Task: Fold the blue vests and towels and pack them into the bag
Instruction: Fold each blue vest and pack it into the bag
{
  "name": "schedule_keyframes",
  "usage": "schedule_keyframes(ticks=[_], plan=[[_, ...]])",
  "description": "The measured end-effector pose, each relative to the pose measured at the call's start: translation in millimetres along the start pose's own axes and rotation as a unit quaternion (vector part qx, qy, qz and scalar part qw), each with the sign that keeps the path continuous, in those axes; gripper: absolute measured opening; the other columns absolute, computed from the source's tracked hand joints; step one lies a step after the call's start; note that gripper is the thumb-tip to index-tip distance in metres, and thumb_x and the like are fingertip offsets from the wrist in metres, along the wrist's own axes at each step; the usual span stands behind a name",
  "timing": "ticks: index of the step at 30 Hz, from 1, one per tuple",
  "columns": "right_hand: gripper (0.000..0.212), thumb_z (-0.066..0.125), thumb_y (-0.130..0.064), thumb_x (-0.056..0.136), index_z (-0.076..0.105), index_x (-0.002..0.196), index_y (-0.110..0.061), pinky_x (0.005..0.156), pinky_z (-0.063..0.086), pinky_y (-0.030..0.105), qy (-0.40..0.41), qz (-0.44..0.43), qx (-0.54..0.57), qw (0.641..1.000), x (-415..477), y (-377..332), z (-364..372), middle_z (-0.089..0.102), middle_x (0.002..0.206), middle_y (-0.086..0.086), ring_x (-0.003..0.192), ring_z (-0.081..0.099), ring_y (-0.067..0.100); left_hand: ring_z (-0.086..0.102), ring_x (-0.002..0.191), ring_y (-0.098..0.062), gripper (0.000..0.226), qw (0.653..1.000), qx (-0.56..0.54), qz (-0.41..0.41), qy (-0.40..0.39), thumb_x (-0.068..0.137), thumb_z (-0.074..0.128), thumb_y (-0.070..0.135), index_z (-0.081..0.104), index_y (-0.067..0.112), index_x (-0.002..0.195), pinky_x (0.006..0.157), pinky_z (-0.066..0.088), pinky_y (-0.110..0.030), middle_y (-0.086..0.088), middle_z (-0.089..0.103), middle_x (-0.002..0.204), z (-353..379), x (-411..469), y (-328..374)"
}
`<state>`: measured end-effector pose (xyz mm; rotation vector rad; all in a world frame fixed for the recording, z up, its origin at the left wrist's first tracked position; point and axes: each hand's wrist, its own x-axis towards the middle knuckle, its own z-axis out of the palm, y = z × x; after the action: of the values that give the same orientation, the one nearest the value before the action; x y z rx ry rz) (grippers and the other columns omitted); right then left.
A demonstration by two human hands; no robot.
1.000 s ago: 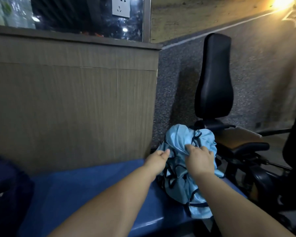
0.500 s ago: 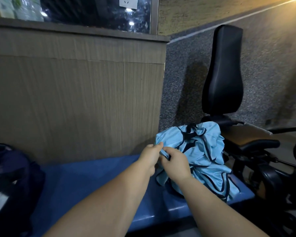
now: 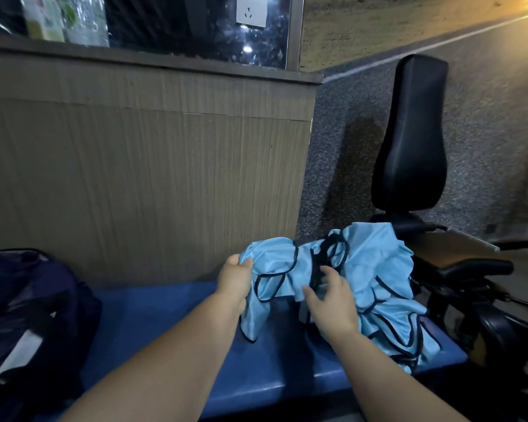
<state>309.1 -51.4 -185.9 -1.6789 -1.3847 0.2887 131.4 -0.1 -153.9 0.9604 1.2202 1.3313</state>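
A crumpled heap of light blue vests [image 3: 375,269] with black trim lies at the right end of a blue padded bench [image 3: 180,324], its far side spilling toward the bench's right edge and its lower folds hanging over the front corner. The left hand [image 3: 233,277] is at the heap's left edge and grips a bunched fold of the cloth, fingers curled round it with the thumb on top, so that a flap of one vest hangs down from the fist toward the bench. The right hand [image 3: 333,303] is over the middle of the heap, just right of the left hand with the raised fold between them; its fingers [image 3: 328,274] are spread and only slightly bent, the tips against the fabric by a tangle of black trim, and they have closed on nothing that can be made out. Both forearms reach in from the bottom of the view. A dark navy bag [image 3: 28,306] sits at the left end of the bench, well apart from the heap, with a stretch of bare blue padding between them. Behind the bench rises a wood-grain panel [image 3: 134,178], topped by a ledge carrying a pack of water bottles [image 3: 67,19], with a white wall socket [image 3: 250,10] on the dark surface above. To the right, beyond the heap, stands the black padded backrest [image 3: 412,132] of an exercise machine on grey speckled carpet [image 3: 342,132]
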Motion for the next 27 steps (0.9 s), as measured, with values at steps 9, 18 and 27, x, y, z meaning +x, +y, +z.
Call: schedule_keyframes(ticks=[9,18,27], plan=[[0.054,0.062,-0.028,0.090,0.042,0.139,-0.020,0.093,0.044,0.038,0.013,-0.008,-0.097,0.995,-7.6,5.7,0.9,0.042,0.136,0.004,0.122,0.046,0.024,0.064,0.089,-0.026,0.012,0.991,0.062,0.064,0.104,0.099,0.050,0.025,0.059,0.019,0.103,0.085,0.055,-0.044,-0.004,0.066,0.090,-57.5,13.0,14.1],[0.047,0.049,-0.053,0.096,0.057,0.127,-0.019,0.086,0.049,0.035,-0.260,0.114,0.050,0.958,-26.6,-28.7,39.8,0.062,0.119,0.003,0.098,0.062,0.019,0.069,0.094,-0.024,0.012,0.991,0.111,0.070,-0.031,0.098,0.055,0.028,0.065,0.022,0.103,0.090,0.055,-0.043,-0.005,0.072,0.101,-88.2,-15.0,21.4],[0.071,0.082,-0.045,0.070,0.057,0.126,-0.009,0.089,0.056,0.048,-0.302,0.273,0.287,0.867,-34.5,-35.3,95.0,0.071,0.112,0.012,0.098,0.070,0.030,0.066,0.101,-0.015,0.013,0.910,0.332,-0.043,-0.245,0.092,0.064,0.023,0.069,0.025,0.105,0.097,0.050,-0.034,-0.002,0.071,0.110,-116.1,-42.7,-34.5]])
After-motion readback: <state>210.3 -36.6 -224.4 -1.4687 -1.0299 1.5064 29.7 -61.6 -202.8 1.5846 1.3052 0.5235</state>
